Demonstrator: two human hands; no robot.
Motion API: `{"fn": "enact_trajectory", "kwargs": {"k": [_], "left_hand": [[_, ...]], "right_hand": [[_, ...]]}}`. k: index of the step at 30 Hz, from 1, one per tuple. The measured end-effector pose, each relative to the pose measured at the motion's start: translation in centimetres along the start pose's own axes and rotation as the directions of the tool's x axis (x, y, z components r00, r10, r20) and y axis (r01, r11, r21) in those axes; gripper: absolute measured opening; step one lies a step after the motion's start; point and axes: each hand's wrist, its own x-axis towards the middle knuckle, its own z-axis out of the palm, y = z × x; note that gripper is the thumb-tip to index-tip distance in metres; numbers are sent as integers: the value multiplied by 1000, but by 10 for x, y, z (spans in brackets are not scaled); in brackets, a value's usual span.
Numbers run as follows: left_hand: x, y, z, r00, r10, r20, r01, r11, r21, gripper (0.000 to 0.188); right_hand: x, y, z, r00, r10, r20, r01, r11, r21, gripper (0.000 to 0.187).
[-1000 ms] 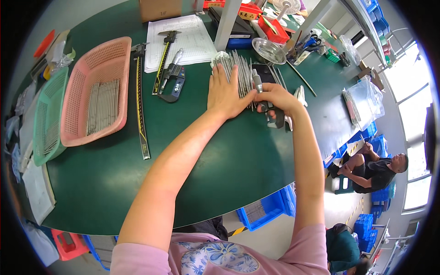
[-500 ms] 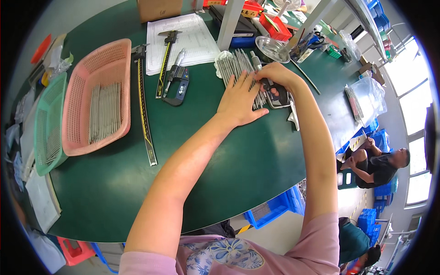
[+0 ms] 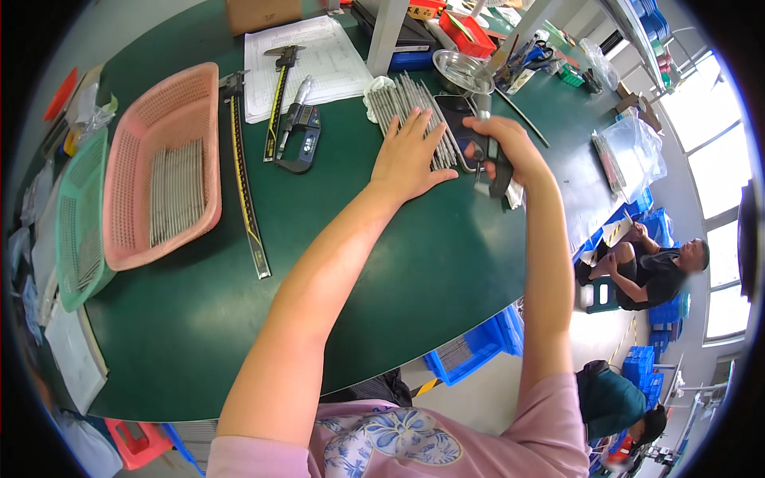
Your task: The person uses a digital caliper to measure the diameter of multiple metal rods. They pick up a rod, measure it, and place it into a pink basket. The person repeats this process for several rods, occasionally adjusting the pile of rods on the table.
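Note:
My left hand lies open, fingers spread flat, on a bundle of thin grey metal rods at the far middle of the table. My right hand is closed on a dark micrometer, held just right of the rods and slightly blurred. Under and behind it lies a dark phone-like slab, partly hidden by my right hand and the tool. A second micrometer with a digital display rests left of the rods. White cloth or paper shows beneath the rods' left end and by my right wrist.
Two calipers and printed sheets lie left of centre. Further left stand a pink basket and a green basket, both holding rods. A metal bowl and a shelf post stand behind. Two people sit at right.
My right hand has raised and turned the micrometer, shifting slightly right, so more of the phone-like slab shows. My left hand stays on the rods. The whole view has shifted a little.

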Motion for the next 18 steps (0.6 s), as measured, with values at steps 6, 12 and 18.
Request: {"fn": "enact_trajectory", "kwargs": {"k": [6, 12, 18], "left_hand": [[0, 0, -9, 964, -98, -247, 99, 995, -8, 63], [7, -34, -86, 858, -510, -53, 474, 748, 464, 55], [-22, -58, -97, 918, -395, 29, 312, 766, 562, 52]], "right_hand": [[-47, 62, 18, 948, -285, 138, 146, 779, 610, 47], [-54, 67, 9, 950, -306, 59, 176, 682, 710, 49], [-60, 58, 32, 886, -89, 455, -83, 936, 343, 29]]}}
